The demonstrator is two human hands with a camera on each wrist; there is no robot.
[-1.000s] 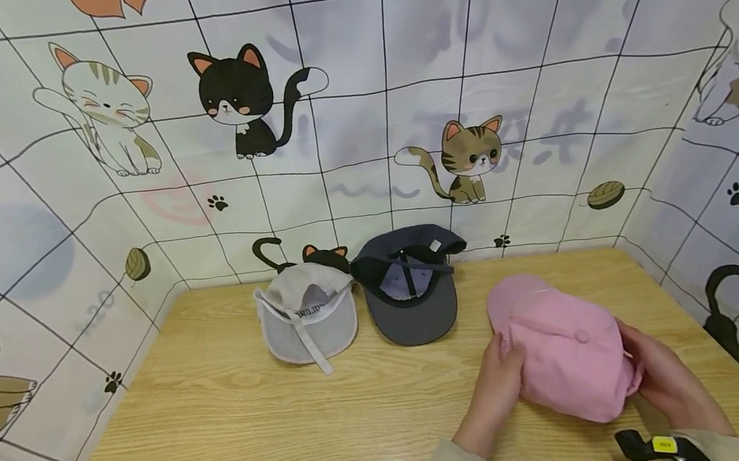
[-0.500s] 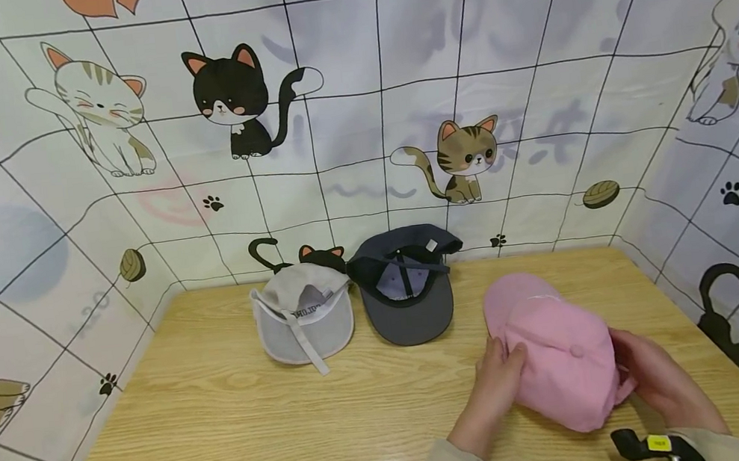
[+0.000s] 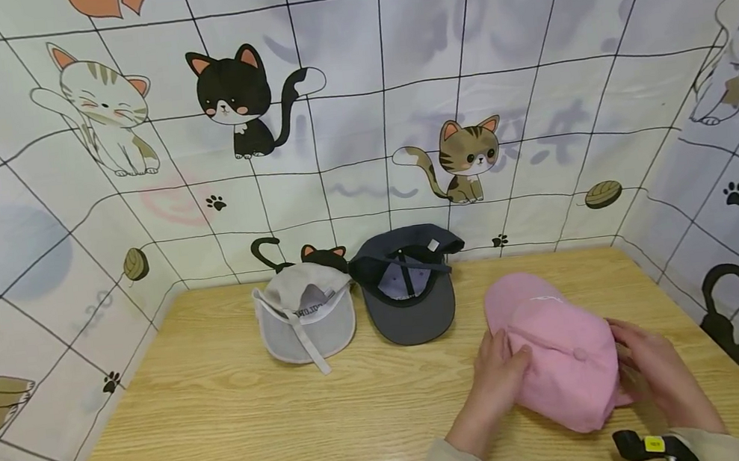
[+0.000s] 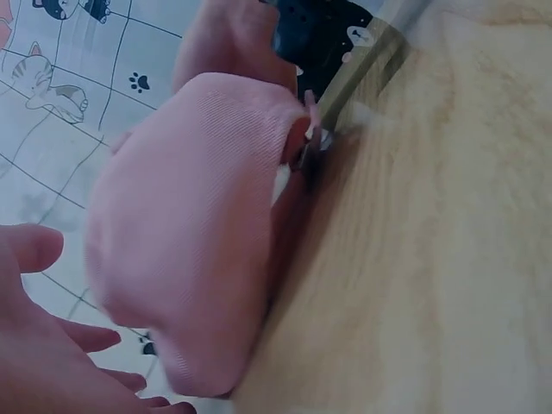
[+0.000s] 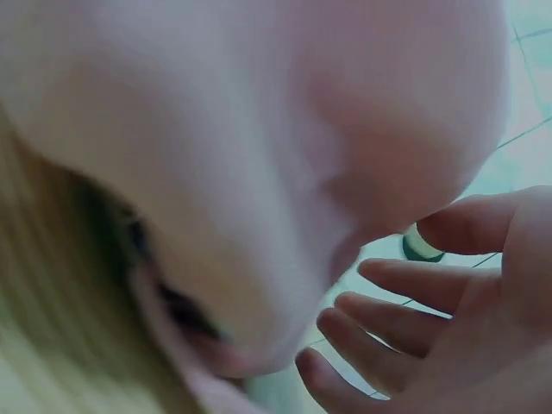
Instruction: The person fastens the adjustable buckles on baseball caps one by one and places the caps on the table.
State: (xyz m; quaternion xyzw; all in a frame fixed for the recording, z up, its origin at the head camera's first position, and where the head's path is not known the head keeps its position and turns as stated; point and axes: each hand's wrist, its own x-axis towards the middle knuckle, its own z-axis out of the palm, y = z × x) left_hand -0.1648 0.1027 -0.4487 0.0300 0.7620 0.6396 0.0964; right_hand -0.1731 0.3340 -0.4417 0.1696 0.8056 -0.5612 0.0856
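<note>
A pink baseball cap (image 3: 562,360) sits crown up on the wooden table (image 3: 263,437) at the right, its brim toward the back left. My left hand (image 3: 496,375) is at the cap's left side near the brim, thumb over the crown's edge. In the left wrist view that hand's fingers (image 4: 90,336) are spread and fairly straight beside the cap. At the cap's right rear is my right hand (image 3: 662,372); the right wrist view has its fingers (image 5: 388,323) loosely bent next to the fabric, not curled round it. The strap end is partly hidden behind the crown.
A light grey cap (image 3: 307,316) and a navy cap (image 3: 410,294) with a dark grey brim lie side by side at the table's back edge, undersides facing forward. A cat-printed cloth (image 3: 358,126) encloses the back and sides.
The pink cap has shifted slightly left and toward the front, with the left hand staying at its side. The right hand's fingers have moved along the cap's rear, away from the strap.
</note>
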